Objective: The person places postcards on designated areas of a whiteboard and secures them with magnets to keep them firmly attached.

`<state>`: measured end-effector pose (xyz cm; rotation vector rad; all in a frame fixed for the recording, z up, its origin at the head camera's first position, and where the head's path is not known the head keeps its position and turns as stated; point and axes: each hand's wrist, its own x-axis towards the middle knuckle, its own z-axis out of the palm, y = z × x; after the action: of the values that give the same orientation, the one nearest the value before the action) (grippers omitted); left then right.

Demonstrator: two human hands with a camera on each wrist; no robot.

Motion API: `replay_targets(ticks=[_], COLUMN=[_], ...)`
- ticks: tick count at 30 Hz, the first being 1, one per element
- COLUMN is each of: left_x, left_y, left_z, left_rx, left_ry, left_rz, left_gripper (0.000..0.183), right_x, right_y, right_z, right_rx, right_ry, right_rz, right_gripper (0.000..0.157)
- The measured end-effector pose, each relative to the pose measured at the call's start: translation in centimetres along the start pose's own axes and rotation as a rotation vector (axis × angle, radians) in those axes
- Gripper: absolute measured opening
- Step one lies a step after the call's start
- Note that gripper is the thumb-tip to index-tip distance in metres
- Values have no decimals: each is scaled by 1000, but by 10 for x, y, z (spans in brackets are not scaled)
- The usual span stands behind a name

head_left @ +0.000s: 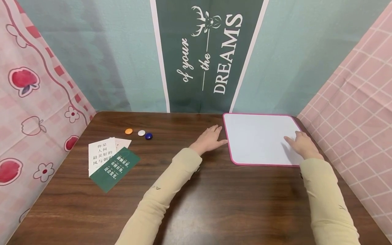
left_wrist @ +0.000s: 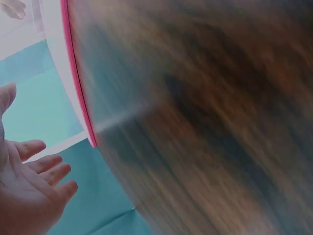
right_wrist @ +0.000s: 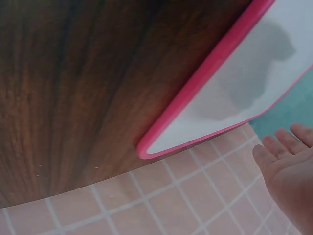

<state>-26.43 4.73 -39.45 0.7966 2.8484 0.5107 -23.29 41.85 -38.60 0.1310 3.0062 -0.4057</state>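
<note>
A whiteboard (head_left: 257,139) with a pink frame lies flat on the dark wooden table, at the back right. My left hand (head_left: 207,140) is beside its left edge, thumb extended toward the frame and fingers pointing away from me. In the left wrist view the fingers of that hand (left_wrist: 34,186) are spread and relaxed, with nothing held. Over the board's right side is my right hand (head_left: 302,144), casting a shadow on the white surface. The right wrist view shows this hand (right_wrist: 293,169) with its fingers loosely extended, and the board's pink corner (right_wrist: 144,149) close by.
On the left of the table (head_left: 196,204) are a green card (head_left: 114,170) and a white card (head_left: 99,153) with printed characters, overlapping. Behind them sit orange (head_left: 129,131), white (head_left: 141,133) and dark blue (head_left: 148,136) round pieces. Patterned cloths hang around the table's back and sides.
</note>
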Motion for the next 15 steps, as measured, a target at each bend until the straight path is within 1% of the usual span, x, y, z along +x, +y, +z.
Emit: replay_targets(ticks=[4, 10, 15], left_x=[1, 1, 2], left_y=[6, 14, 19], left_z=[4, 8, 13], left_rx=[-38, -179, -277], left_ry=[-31, -76, -91], left_rz=[-16, -69, -94], left_gripper=[73, 74, 74], right_x=[-2, -4, -10], right_y=[7, 17, 24], right_z=[1, 0, -1], right_rx=[4, 15, 25], right_ry=[-16, -1, -9], right_rz=[21, 13, 21], right_gripper=[86, 82, 78])
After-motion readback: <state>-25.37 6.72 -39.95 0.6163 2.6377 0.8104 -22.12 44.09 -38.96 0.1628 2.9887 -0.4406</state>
